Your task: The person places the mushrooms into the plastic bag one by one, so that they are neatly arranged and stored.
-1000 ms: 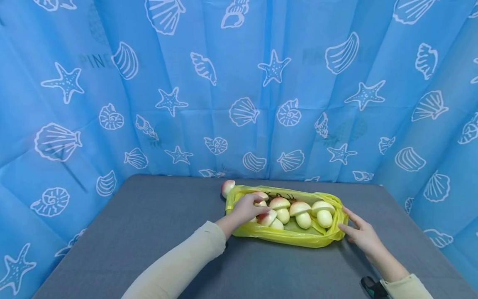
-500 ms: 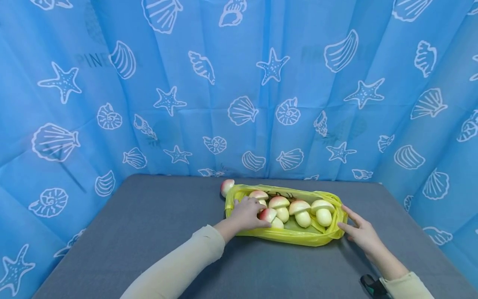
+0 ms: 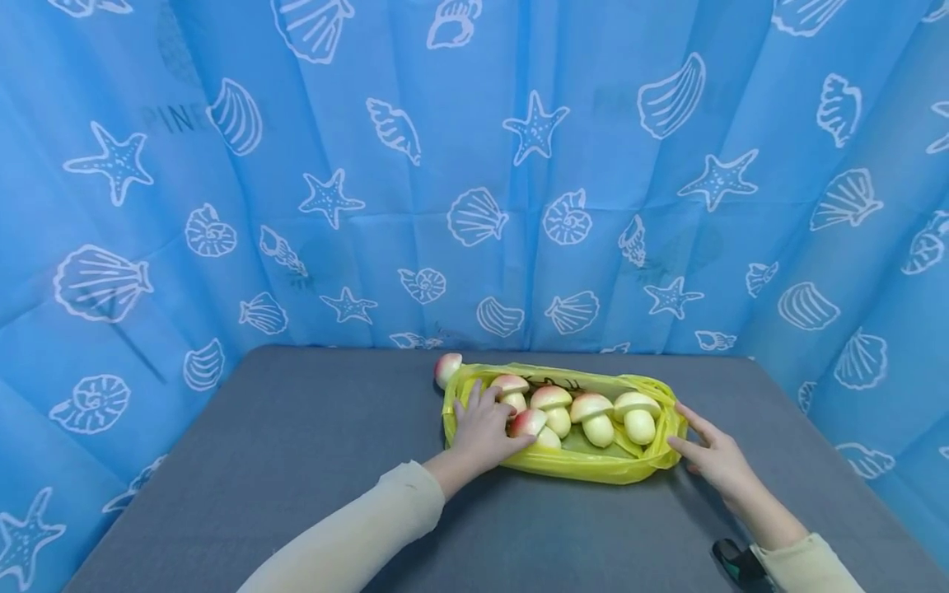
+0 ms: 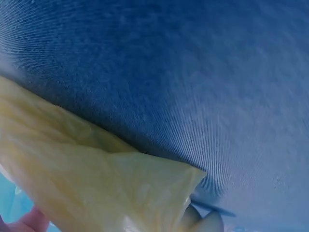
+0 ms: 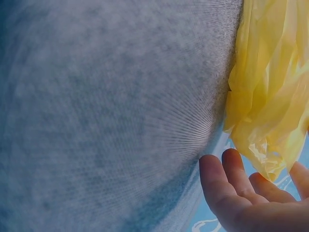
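Observation:
A long box or tray lined with a yellow plastic bag (image 3: 586, 473) lies on the table with several toy mushrooms in it. My left hand (image 3: 485, 432) is over its left end, fingers spread. A red-tinged mushroom (image 3: 529, 423) sits between its thumb and forefinger; whether they touch it is unclear. To its right stand a mushroom (image 3: 551, 405), a paler mushroom (image 3: 592, 414) and another mushroom (image 3: 638, 416). My right hand (image 3: 721, 465) rests with extended fingers at the bag's right end. In the right wrist view, its fingers (image 5: 217, 181) are beside the yellow plastic.
A pink and white mushroom (image 3: 448, 369) lies outside the bag, behind its left corner. Grey cloth covers the table (image 3: 296, 461). Behind it hangs a blue curtain (image 3: 415, 181) printed with shells and starfish. A black strap (image 3: 734, 558) is near the right wrist.
My left hand has drawn back from among the mushrooms towards the bag's front left, and its fingers have spread. The right hand stays at the right end. The head view has shifted slightly.

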A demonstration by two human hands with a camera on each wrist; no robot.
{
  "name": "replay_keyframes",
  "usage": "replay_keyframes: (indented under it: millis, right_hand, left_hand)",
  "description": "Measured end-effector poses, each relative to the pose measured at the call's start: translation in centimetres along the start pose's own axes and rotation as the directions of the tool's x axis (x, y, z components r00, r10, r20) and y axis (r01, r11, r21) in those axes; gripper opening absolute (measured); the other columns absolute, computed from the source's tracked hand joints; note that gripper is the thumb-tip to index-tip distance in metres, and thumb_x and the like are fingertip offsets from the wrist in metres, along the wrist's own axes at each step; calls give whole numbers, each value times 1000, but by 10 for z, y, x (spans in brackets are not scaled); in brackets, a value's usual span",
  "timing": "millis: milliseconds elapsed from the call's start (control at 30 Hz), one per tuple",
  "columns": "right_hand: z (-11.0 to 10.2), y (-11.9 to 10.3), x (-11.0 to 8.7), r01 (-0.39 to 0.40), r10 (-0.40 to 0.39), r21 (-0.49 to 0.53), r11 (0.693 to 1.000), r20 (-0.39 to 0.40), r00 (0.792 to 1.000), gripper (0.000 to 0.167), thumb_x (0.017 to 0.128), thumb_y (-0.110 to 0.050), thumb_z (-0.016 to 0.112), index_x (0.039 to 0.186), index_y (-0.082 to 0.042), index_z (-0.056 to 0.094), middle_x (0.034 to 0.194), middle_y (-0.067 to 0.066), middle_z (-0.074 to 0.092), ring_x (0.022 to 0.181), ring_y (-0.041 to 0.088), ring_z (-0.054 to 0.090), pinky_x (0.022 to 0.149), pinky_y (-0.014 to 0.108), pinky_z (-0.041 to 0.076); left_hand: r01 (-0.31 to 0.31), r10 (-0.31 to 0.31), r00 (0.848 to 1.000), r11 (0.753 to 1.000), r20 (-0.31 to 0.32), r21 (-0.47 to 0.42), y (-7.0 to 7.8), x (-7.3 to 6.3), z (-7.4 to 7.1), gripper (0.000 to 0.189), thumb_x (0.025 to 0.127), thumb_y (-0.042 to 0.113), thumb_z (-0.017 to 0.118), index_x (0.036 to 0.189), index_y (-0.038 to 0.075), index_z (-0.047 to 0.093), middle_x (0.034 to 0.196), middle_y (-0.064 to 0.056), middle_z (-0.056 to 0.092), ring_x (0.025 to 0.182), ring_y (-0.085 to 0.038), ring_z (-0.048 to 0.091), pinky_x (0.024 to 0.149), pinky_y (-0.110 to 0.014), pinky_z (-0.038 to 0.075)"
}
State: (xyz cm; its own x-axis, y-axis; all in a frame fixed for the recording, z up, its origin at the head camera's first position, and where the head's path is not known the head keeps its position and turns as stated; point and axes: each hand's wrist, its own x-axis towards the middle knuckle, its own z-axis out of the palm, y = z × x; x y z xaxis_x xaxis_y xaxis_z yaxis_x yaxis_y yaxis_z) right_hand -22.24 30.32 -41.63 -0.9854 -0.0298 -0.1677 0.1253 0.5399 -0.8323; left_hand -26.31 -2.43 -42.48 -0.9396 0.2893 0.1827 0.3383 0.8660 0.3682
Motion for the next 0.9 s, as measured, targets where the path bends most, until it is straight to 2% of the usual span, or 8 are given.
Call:
replay_keyframes:
  millis: [133, 367, 633, 767, 900]
  right_hand:
    - [0, 0, 0, 7, -7, -8, 1000, -7, 1000, 73, 103, -29, 49, 156, -8, 2, 155, 32, -3, 137, 57, 8, 94, 56, 45]
    - [1, -2, 0, 7, -7, 0, 1000, 4, 1000, 73, 103, -28, 49, 156, -8, 2, 155, 32, -3, 137, 56, 6, 96, 58, 42]
    - [0, -3, -1, -5, 5, 6, 1000, 10, 1000, 71, 104, -27, 47, 155, -7, 2, 155, 32, -5, 137, 56, 9, 96, 57, 43]
    - [-1, -3, 0, -9, 9, 6, 1000, 8, 1000, 72, 104, -27, 48, 155, -7, 2, 155, 33, -4, 137, 56, 10, 95, 56, 43]
    - [0, -2, -2, -2, 2, 2, 1000, 4, 1000, 73, 103, -29, 49, 155, -7, 3, 155, 33, -2, 136, 56, 11, 94, 55, 45]
  left_hand:
    - [-24, 24, 1000, 999, 10, 30, -1, 1, -1, 46, 85, 52, 68, 113, 16, 72, 142, -8, 45, 140, -40, 24, 103, -70, 22]
    - [-66, 68, 998, 995, -20, 77, -5, 0, -5, 37, 88, 44, 65, 116, 21, 72, 138, -9, 49, 138, -40, 28, 100, -73, 22]
    - [-83, 80, 996, 986, 25, 144, 1, -1, -5, 40, 88, 42, 64, 123, 23, 68, 144, -9, 43, 142, -41, 20, 102, -73, 21]
    - [-100, 97, 995, 986, 30, 133, 3, 0, -4, 41, 87, 39, 69, 124, 21, 67, 145, -9, 41, 143, -41, 19, 102, -73, 21]
    - [-140, 134, 989, 983, 55, 120, 3, 2, -5, 40, 88, 34, 68, 125, 22, 66, 147, -9, 40, 144, -40, 16, 103, -72, 20]
